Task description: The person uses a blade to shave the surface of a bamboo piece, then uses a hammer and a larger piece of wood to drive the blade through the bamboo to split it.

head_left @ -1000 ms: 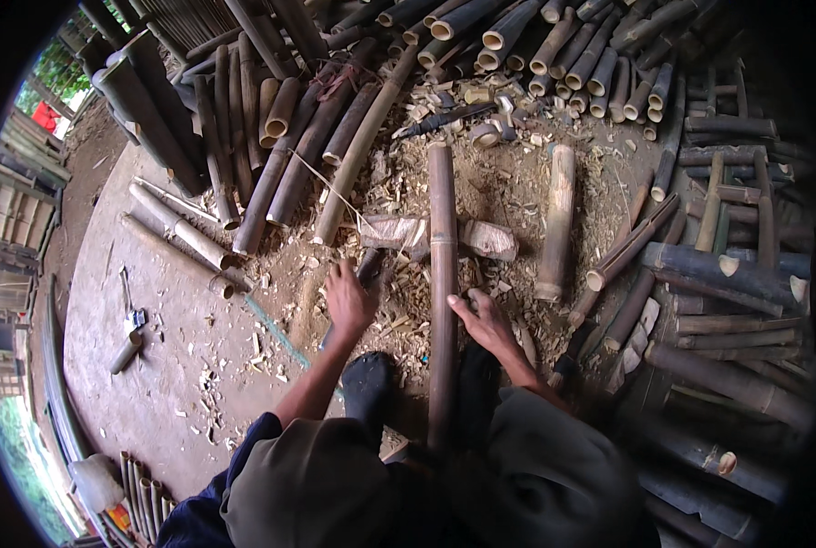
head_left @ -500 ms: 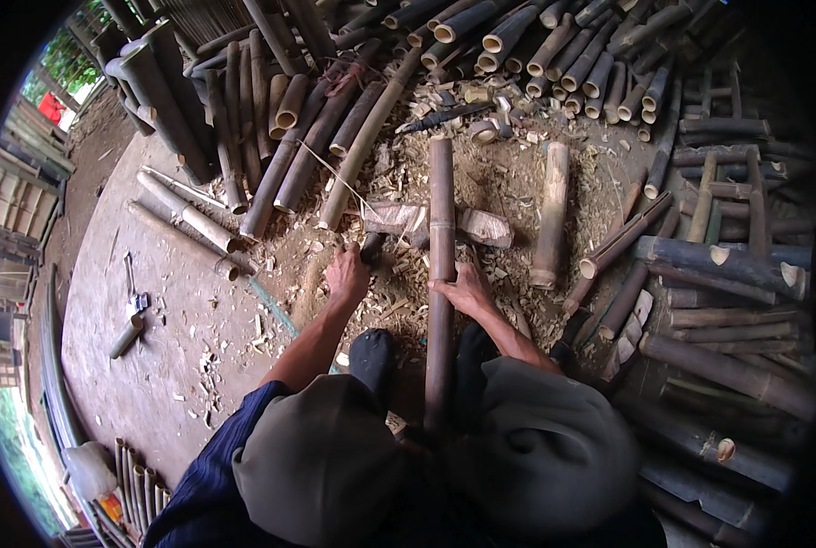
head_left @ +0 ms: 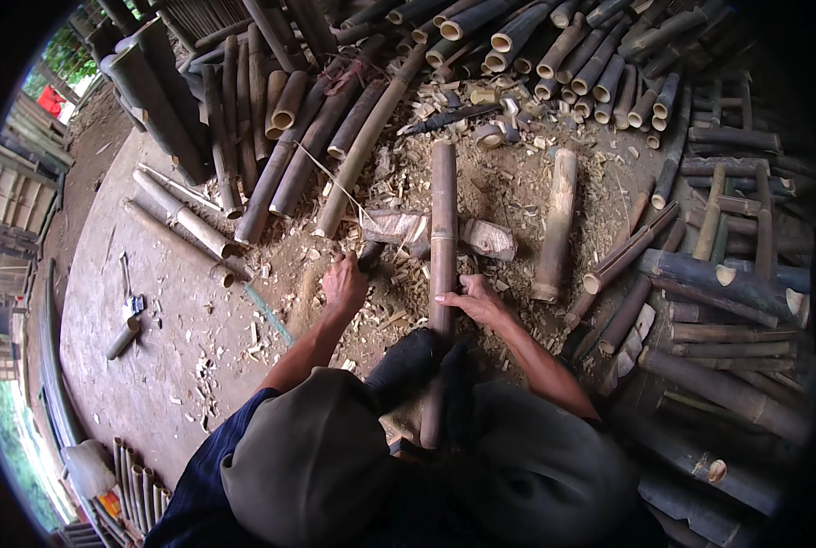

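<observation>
A brown bamboo pole lies lengthwise before me, crossing a hacked wooden block; its near end comes back between my feet. My right hand is at the pole's right side, closed, with the thumb laid across it; its other fingers are partly hidden. To the left, my left hand is closed around a short dark handle beside the block's left end. What the handle belongs to cannot be made out. My dark-socked left foot presses against the pole.
Wood chips and shavings cover the ground around the block. A paler bamboo length lies to the right. Cut bamboo tubes are stacked at the far side, and bamboo frames stand at right. More poles lean at far left.
My left foot has swung right against the pole. The right hand has slid slightly nearer to me along it, and its wrist has shifted outward. The left hand has barely moved.
</observation>
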{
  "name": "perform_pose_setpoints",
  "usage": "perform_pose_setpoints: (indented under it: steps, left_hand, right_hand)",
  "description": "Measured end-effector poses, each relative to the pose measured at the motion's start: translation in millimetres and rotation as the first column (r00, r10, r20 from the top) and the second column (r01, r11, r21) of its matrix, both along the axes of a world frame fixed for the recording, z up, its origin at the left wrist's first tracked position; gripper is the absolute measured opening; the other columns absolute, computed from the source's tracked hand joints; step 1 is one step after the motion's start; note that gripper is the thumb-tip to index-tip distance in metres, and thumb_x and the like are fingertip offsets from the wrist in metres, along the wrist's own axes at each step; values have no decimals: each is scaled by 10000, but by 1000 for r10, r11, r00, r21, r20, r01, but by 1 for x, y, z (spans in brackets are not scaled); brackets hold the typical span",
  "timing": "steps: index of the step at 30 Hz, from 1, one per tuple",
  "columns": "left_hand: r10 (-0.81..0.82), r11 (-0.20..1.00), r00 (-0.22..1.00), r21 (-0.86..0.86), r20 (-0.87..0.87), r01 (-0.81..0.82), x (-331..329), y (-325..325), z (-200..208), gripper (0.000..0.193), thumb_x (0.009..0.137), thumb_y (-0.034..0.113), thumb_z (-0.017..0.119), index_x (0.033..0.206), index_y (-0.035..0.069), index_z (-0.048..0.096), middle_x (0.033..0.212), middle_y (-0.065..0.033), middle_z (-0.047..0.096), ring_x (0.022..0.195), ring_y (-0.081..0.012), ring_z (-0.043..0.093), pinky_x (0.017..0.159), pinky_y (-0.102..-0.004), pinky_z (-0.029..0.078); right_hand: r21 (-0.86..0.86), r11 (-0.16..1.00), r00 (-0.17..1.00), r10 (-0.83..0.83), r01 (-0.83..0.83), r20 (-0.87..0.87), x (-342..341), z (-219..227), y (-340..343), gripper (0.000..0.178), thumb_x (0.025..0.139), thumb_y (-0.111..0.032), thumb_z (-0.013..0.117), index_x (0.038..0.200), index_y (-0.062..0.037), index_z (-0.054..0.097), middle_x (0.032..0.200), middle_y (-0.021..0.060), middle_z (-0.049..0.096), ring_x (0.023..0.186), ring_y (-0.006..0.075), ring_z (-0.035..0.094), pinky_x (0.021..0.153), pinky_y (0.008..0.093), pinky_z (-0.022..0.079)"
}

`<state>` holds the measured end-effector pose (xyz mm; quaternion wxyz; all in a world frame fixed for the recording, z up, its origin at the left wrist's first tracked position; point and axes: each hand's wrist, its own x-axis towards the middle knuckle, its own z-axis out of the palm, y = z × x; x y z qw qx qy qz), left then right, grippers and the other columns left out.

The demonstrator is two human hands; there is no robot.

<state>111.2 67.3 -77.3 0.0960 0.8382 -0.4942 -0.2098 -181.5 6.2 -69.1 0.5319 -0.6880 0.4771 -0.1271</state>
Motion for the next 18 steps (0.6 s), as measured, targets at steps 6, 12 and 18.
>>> perform_pose_setpoints:
  steps: [6,12,18]
  left_hand:
    - [-8,999,996,-37,-94,5,10,8,14,270,865,169,720,1061,36,588,1038,-199,634,934,-384,669,789,-526,531]
    - [63,980,931,-155,-358,-126,32,-11,67,319,927,143,701,1131,-11,510,928,-215,678,772,-302,690,543,-410,539]
    - [-222,975,969,2,-107,223,7,2,28,504,840,218,788,1222,30,517,1178,-249,589,1062,-422,615,914,-512,505]
  right_hand:
    - [-97,993,982,55,-73,-180,2,34,9,681,860,-448,781,1278,57,595,1143,288,669,1067,325,677,910,419,533]
    - [56,998,905,17,7,-424,-46,165,-67,646,1020,-385,592,1536,-59,379,1371,217,608,1204,341,639,1040,482,510]
    - [-241,941,796,44,-236,-604,-86,185,-122,526,927,-258,666,1324,44,501,1110,332,654,1127,459,623,939,522,514]
